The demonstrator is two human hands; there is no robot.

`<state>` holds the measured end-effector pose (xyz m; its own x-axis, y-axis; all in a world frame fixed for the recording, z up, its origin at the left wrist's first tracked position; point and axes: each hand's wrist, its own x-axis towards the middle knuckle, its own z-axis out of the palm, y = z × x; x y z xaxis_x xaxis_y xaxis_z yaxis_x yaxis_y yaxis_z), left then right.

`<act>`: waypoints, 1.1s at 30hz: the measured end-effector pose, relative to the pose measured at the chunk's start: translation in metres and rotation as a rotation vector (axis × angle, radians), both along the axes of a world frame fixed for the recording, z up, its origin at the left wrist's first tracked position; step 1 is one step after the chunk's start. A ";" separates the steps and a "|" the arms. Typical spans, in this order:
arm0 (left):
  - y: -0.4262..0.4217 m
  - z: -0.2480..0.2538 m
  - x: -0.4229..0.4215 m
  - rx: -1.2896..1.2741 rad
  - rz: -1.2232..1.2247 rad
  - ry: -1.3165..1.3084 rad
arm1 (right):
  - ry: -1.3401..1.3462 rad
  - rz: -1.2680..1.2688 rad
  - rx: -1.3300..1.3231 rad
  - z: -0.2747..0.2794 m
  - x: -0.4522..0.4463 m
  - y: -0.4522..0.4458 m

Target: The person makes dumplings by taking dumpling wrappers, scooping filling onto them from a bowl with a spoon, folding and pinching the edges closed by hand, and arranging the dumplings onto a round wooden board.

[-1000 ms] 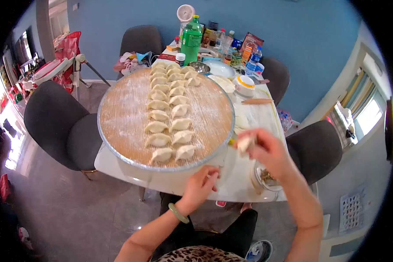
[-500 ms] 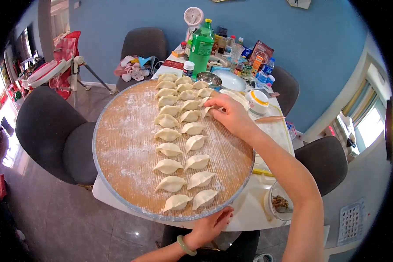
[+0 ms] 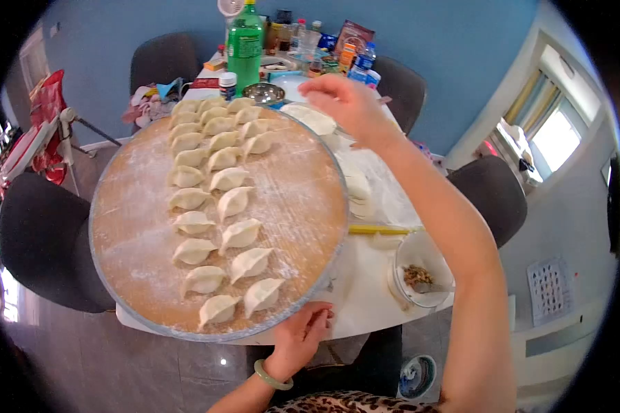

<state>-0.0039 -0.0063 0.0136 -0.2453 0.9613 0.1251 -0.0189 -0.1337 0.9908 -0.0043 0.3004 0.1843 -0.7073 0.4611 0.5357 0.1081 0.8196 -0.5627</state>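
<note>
A large round floured board (image 3: 138, 206) carries rows of raw dumplings (image 3: 242, 234). My right hand (image 3: 348, 107) is raised beyond the board's right edge, above a stack of dough wrappers (image 3: 308, 118). Its fingers are bent and apart from the thumb, with nothing visible between them. The dumpling (image 3: 258, 144) at the near end of the short third row sits on the board. Below the board's near rim is my left hand (image 3: 303, 334), a pale bangle on its wrist. The left fingers are loosely curled around nothing visible, close to the rim.
A glass bowl of filling (image 3: 420, 275) stands at the table's right side near a yellow strip (image 3: 382, 229). More dough pieces (image 3: 357, 193) lie beside the board. Behind are a green bottle (image 3: 245, 51), a metal bowl (image 3: 263, 93) and several jars. Dark chairs (image 3: 41, 241) surround the table.
My right hand has let go of the dumpling in the third row and moved off the board, up and right to the wrappers. The camera view has shifted right; my left hand stays by the rim.
</note>
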 end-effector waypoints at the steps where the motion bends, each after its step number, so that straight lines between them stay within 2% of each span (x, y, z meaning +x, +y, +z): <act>1: -0.001 0.003 0.000 0.015 0.023 0.005 | 0.015 -0.071 -0.043 0.007 0.016 0.009; 2: -0.001 -0.002 0.002 0.004 0.026 -0.042 | 0.016 -0.086 -0.043 0.005 0.034 0.018; 4: -0.002 -0.001 0.003 0.015 0.019 -0.069 | -0.312 -0.225 -0.355 -0.016 0.068 0.042; 6: -0.001 -0.002 0.002 -0.022 0.031 -0.131 | -0.636 -0.235 0.170 -0.044 0.092 0.055; 9: -0.001 0.004 0.003 0.022 0.051 -0.089 | -0.608 -0.246 0.003 -0.076 0.103 0.056; 16: 0.000 0.001 0.003 -0.010 0.089 -0.057 | -0.658 -0.231 0.000 -0.094 0.081 0.055; 18: -0.001 0.000 0.003 -0.044 0.095 -0.055 | -0.773 -0.237 0.058 -0.093 0.077 0.053; 21: -0.002 -0.002 0.002 -0.026 0.082 -0.045 | -0.784 -0.243 0.195 -0.100 0.076 0.059; 25: -0.002 0.000 0.003 -0.049 0.079 -0.059 | -0.710 -0.224 0.250 -0.104 0.081 0.062; 28: -0.002 0.003 0.004 -0.035 0.115 -0.080 | -0.659 -0.250 0.102 -0.103 0.082 0.076; 30: -0.003 0.005 0.005 -0.061 0.108 -0.089 | -0.412 -0.324 -0.481 -0.098 0.087 0.089; 31: -0.003 0.006 0.005 -0.057 0.118 -0.089 | -0.413 -0.315 -0.476 -0.093 0.091 0.093; 33: 0.000 0.007 0.002 -0.077 0.082 -0.040 | -0.133 -0.211 -0.943 -0.073 0.102 0.092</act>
<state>-0.0015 -0.0060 0.0206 -0.3270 0.9442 0.0402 -0.0511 -0.0602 0.9969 0.0975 0.3929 0.1113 -0.5891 0.7837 -0.1969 0.3113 -0.0049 -0.9503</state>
